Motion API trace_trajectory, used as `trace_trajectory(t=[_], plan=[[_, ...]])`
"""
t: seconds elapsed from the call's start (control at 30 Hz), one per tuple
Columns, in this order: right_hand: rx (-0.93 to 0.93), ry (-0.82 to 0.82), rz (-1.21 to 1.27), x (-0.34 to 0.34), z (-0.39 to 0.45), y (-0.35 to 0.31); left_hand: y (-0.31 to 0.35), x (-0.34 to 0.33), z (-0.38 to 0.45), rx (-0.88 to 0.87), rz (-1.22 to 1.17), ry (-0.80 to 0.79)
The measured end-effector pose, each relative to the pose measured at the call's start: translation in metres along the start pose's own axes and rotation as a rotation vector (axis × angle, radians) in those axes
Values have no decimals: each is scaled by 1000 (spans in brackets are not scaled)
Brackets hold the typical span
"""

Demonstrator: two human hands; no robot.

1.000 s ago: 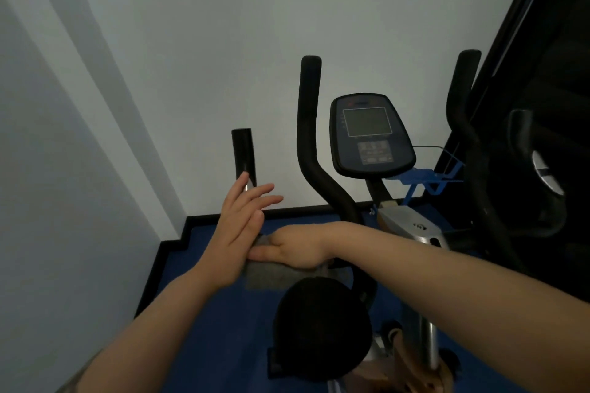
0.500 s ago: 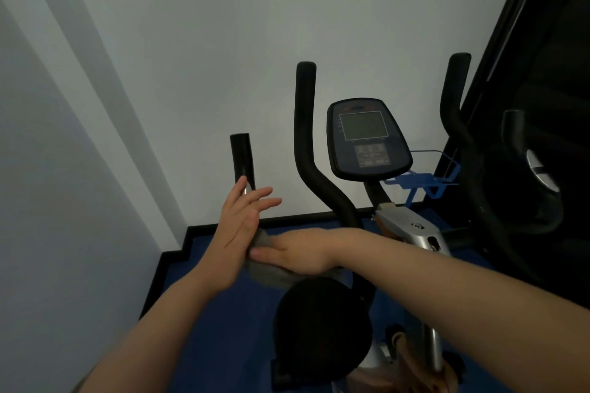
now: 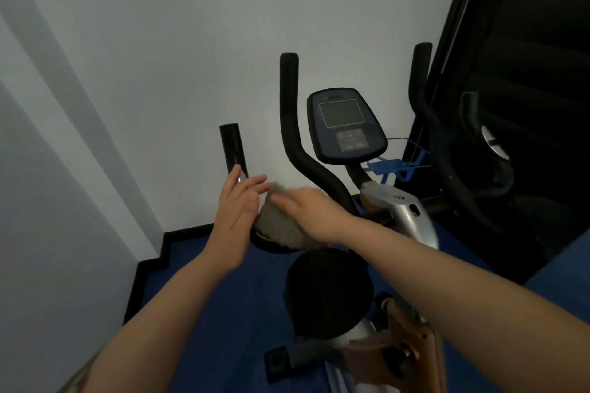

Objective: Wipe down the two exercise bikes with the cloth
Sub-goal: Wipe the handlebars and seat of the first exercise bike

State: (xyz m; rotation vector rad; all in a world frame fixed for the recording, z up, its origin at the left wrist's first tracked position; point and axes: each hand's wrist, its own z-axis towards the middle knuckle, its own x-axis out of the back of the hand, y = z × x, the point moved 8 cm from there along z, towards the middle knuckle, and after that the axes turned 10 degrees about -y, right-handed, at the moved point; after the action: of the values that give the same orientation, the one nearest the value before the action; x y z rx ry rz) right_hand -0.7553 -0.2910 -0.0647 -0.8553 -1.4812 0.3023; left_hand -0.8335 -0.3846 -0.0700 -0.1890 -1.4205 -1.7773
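The near exercise bike has a black handlebar (image 3: 289,112), a dark console (image 3: 346,124), a silver frame (image 3: 405,210) and a round black seat (image 3: 329,293). A grey cloth (image 3: 276,228) is draped over the low left bend of the handlebar. My right hand (image 3: 308,214) lies on top of the cloth and holds it against the bar; the hand is blurred. My left hand (image 3: 238,210) stands edge-on beside the cloth with straight fingers, just below the short left grip (image 3: 231,147). The second bike's black handlebars (image 3: 447,169) show dimly at the right.
White walls close in on the left and behind the bike. The floor is blue (image 3: 204,297) with a black skirting edge (image 3: 150,265). A blue bottle cage (image 3: 396,167) sticks out behind the console. A dark doorway or panel (image 3: 526,73) fills the right side.
My right hand and the cloth have moved up and left along the handlebar bend. The cloth has gone from hanging flat to bunched under the hand. My left hand stays beside it.
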Motion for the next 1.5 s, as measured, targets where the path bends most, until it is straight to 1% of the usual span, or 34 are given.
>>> trace_trajectory(t=[0.07, 0.1, 0.17, 0.2, 0.27, 0.33, 0.4, 0.47, 0.5, 0.53, 0.57, 0.63, 0.67, 0.77, 0.87, 0.9, 1.0, 1.03, 1.1, 1.13, 1.2, 1.23, 1.27, 1.33, 1.37, 1.43, 1.5], plan=[[-5, 236, 374, 31, -11, 4, 1, 1, 0, 46, 116, 42], [-44, 329, 544, 43, -16, 10, 3, 2, 1, 93, 210, 66], [-153, 483, 868, 62, -30, 23, 11, 2, 8, 154, 369, 96], [-194, 540, 986, 71, -38, 28, 15, 1, 13, 160, 413, 96], [-219, 596, 1102, 89, -49, 31, 20, 2, 24, 160, 483, 90], [-203, 644, 1138, 110, -60, 32, 20, 6, 30, 154, 552, 97], [-165, 745, 1074, 131, -72, 34, 19, 8, 35, 135, 578, 101], [-149, 827, 863, 137, -80, 32, 20, 8, 36, 131, 578, 119], [-145, 833, 771, 129, -80, 32, 20, 8, 35, 134, 569, 134], [-156, 796, 715, 114, -76, 32, 20, 8, 34, 136, 548, 153], [-191, 719, 637, 94, -69, 33, 20, 8, 32, 132, 520, 173], [-261, 531, 346, 59, -55, 35, 19, 9, 30, 118, 479, 195], [-276, 475, 225, 49, -51, 39, 17, 8, 29, 114, 466, 197], [-295, 397, 19, 45, -38, 46, 13, 9, 31, 112, 422, 213], [-329, 338, -312, 48, -19, 35, 12, 9, 33, 120, 432, 214], [-326, 345, -366, 48, -15, 31, 12, 8, 33, 124, 444, 203], [-316, 402, -344, 51, -17, 32, 13, 7, 33, 119, 475, 182], [-300, 386, -312, 50, -21, 38, 13, 7, 32, 118, 483, 179], [-226, 313, -242, 41, -35, 45, 13, 6, 31, 117, 485, 180], [-172, 312, -173, 37, -47, 45, 13, 6, 31, 113, 484, 182], [-81, 361, -43, 33, -66, 45, 13, 7, 31, 111, 477, 197], [-66, 374, -62, 32, -68, 45, 13, 8, 31, 115, 474, 207], [-91, 361, -147, 35, -62, 43, 12, 8, 32, 123, 475, 211], [-221, 313, -422, 44, -31, 40, 13, 6, 32, 137, 492, 204], [-268, 303, -516, 51, -15, 36, 13, 7, 32, 140, 497, 202], [-273, 302, -587, 61, 7, 31, 13, 8, 32, 141, 486, 202], [-207, 306, -597, 59, 1, 30, 13, 9, 32, 136, 474, 208]])
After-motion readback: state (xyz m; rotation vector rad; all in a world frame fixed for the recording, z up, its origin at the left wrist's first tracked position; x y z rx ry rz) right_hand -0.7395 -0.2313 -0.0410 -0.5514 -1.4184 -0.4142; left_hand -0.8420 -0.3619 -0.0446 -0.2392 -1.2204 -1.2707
